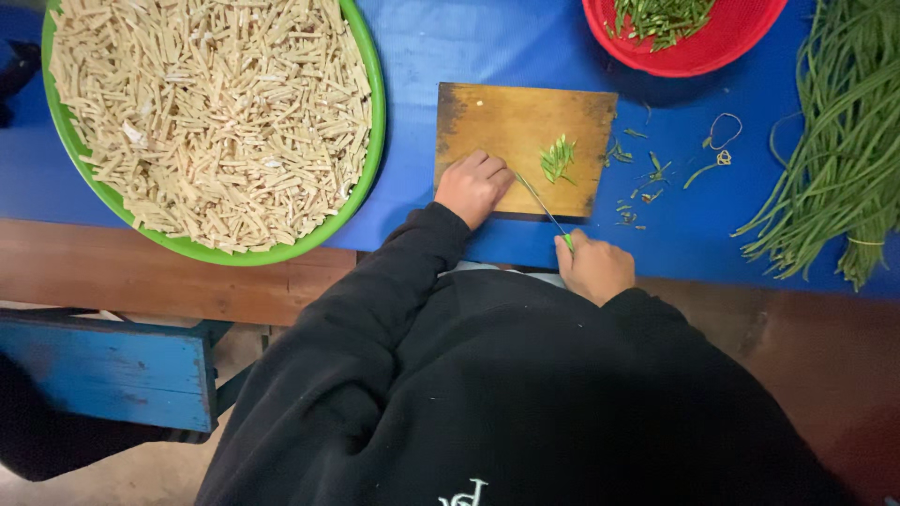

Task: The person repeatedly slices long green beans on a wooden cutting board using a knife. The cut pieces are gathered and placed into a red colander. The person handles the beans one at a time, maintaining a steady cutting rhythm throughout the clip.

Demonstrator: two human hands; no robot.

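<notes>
Mid-chop: right hand [594, 268] grips the knife [544, 208], left hand [473, 186] rests curled on the board [487, 126], cut greens [558, 157] at 3 o'clock.

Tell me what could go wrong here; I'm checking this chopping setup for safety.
The left hand rests on the wooden cutting board close to the thin knife held by the right hand; a slip could nick fingers. The small pile of cut green pieces sits near the board's edge and could scatter.

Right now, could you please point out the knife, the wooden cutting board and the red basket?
knife [541, 202]: head view, middle of the thin blade.
wooden cutting board [506, 122]: head view, bare upper surface.
red basket [694, 64]: head view, lower rim.
</notes>
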